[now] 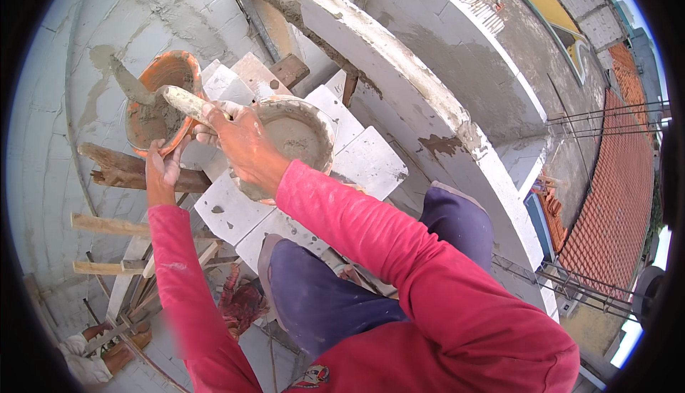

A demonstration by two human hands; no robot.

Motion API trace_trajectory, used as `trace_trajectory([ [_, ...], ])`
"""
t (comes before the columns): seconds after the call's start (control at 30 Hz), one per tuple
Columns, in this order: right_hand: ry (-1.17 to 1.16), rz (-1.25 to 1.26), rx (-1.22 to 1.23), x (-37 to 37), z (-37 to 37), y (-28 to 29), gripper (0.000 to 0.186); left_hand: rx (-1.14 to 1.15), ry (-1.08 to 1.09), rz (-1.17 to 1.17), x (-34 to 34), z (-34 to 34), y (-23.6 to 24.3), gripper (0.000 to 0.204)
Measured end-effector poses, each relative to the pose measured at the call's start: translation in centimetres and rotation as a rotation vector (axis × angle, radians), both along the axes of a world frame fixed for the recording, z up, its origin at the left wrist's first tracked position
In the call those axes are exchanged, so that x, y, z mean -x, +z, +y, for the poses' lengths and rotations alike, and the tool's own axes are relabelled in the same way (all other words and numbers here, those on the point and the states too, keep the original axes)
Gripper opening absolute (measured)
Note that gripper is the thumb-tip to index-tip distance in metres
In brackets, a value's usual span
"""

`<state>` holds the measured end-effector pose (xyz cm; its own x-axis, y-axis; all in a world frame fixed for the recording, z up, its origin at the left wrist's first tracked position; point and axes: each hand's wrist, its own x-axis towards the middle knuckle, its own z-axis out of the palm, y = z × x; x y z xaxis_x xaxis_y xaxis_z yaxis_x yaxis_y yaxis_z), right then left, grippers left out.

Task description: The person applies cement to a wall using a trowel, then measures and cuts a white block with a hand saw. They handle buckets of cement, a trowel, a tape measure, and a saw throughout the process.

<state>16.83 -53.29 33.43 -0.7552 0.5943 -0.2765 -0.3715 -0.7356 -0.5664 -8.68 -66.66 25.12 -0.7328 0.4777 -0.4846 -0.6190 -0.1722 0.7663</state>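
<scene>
My left hand [166,168] grips the lower rim of an orange mortar bucket [187,57], which is tilted so its opening faces me. Grey mortar coats its inside. In my right hand [250,139] is the pale, mortar-smeared handle of a trowel [184,102]. The trowel's mortar-covered blade reaches across the orange bucket and past its left rim. Beneath my right hand and wrist stands a second round bucket [325,125], holding wet grey mortar; my hand and sleeve hide part of it.
White boards [371,162] under the second bucket form a platform. A rough timber [114,168] juts out at left. A white block wall [428,107] curves past on the right, with red roof tiles [606,200] beyond. Another person's arm [118,356] shows far below, lower left.
</scene>
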Motion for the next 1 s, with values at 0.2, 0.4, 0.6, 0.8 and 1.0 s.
trace_trajectory([
  [0.2,0.357,0.308,-0.042,-4.6,0.1,9.5,0.048,0.099,-0.059,0.09,3.9,-2.2,3.2,0.037],
  [0.4,0.392,-0.411,-0.586,-15.3,3.8,20.8,0.074,0.023,0.125,0.139,-7.4,-2.2,17.3,0.044],
  [0.6,0.24,-0.909,-0.567,-28.9,4.7,30.1,0.053,0.311,-0.337,0.227,-20.6,-0.9,36.4,0.056],
  [0.8,-0.108,-1.318,-0.727,-46.1,9.4,35.4,0.031,0.483,-0.929,0.14,-33.7,3.5,34.9,0.053],
  [1.0,-0.172,-1.687,-0.565,-58.7,7.0,34.3,0.027,0.493,-1.649,0.303,-54.8,12.1,25.5,0.062],
])
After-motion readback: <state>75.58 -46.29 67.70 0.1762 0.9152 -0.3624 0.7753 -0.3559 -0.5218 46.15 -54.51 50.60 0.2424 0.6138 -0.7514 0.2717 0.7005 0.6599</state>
